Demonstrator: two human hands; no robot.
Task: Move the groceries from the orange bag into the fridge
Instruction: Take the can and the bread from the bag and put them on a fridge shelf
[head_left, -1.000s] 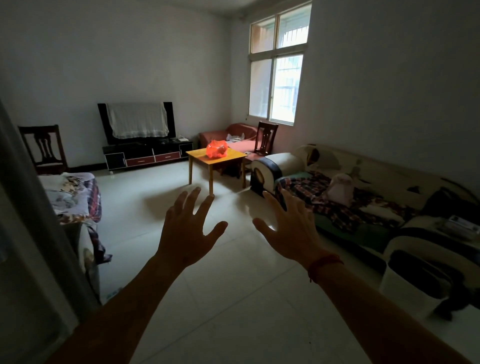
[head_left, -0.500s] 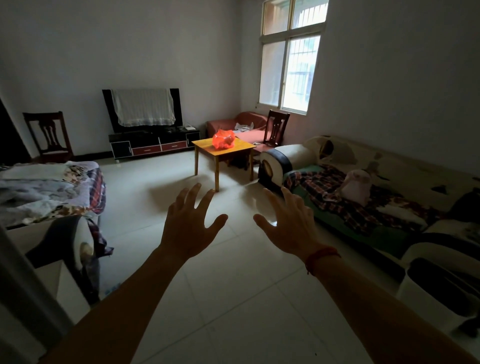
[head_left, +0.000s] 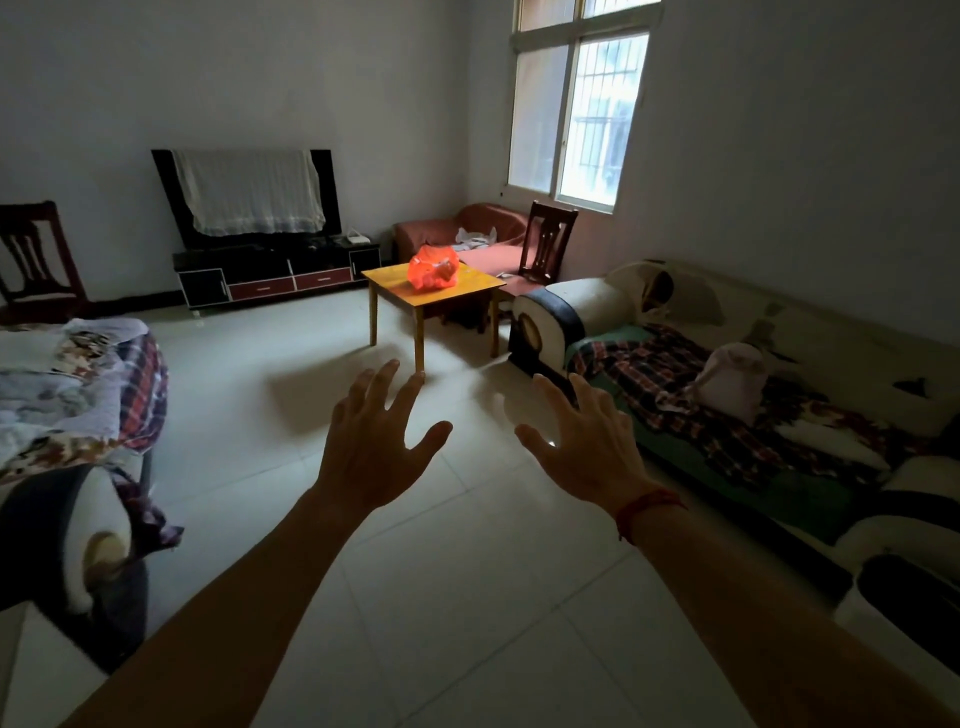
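Note:
The orange plastic bag (head_left: 432, 266) sits bulging on a small yellow wooden table (head_left: 470, 287) across the room, well beyond my hands. My left hand (head_left: 375, 444) and my right hand (head_left: 581, 441) are both stretched out in front of me over the tiled floor, fingers spread, holding nothing. A red string circles my right wrist. No fridge is in view.
A long sofa (head_left: 753, 374) with a plaid blanket runs along the right wall. Another covered sofa (head_left: 78, 395) is at the left. A TV stand (head_left: 275, 273), two dark wooden chairs (head_left: 548, 241) and a red armchair (head_left: 467, 234) line the far side. Pale floor tiles (head_left: 291, 374) lead toward the table.
The view has advanced into the room; the table and orange bag look nearer. The dark door edge at the left has dropped out of sight. Both hands stay spread and empty.

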